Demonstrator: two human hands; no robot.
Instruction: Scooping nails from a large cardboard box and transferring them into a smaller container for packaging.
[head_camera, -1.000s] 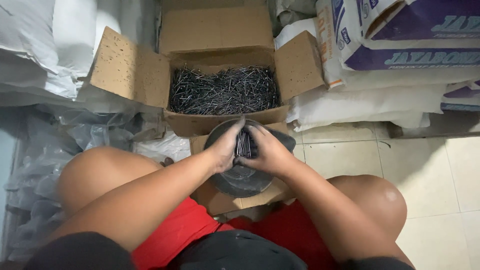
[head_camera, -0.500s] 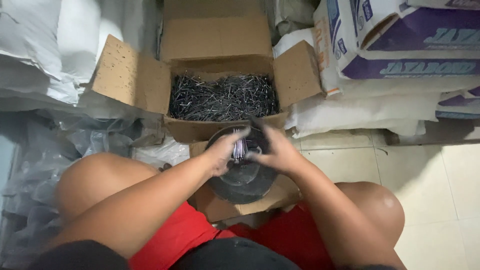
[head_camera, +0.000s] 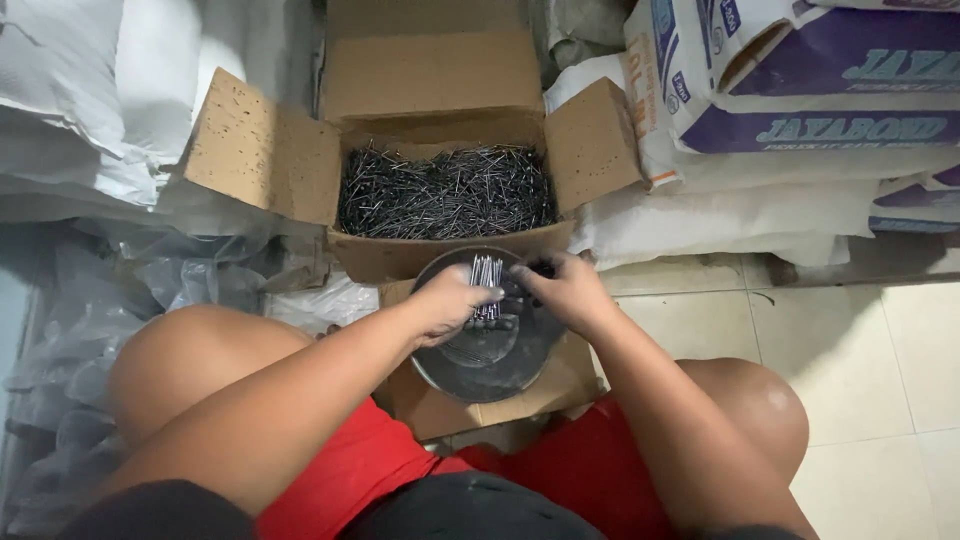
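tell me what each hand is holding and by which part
The left hand grips a bundle of thin grey metal nails around its lower half, over the round metal pan. The right hand reaches beside it; its hold cannot be told.

Illumination is even, diffuse and moderately bright, with no single hard source visible. The tiled floor at right reflects a soft sheen without blown highlights. The white sacks at upper left are bright but retain surface detail. Shadows are soft: a dark zone lies under the flaps of the cardboard box and along the left edge near the plastic wrap. The nails in the box resolve as fine lines with small glints. Focus is sharp at centre; the knees and the dark garment at the bottom edge are slightly soft. Wide-angle stretching is mild at the corners.
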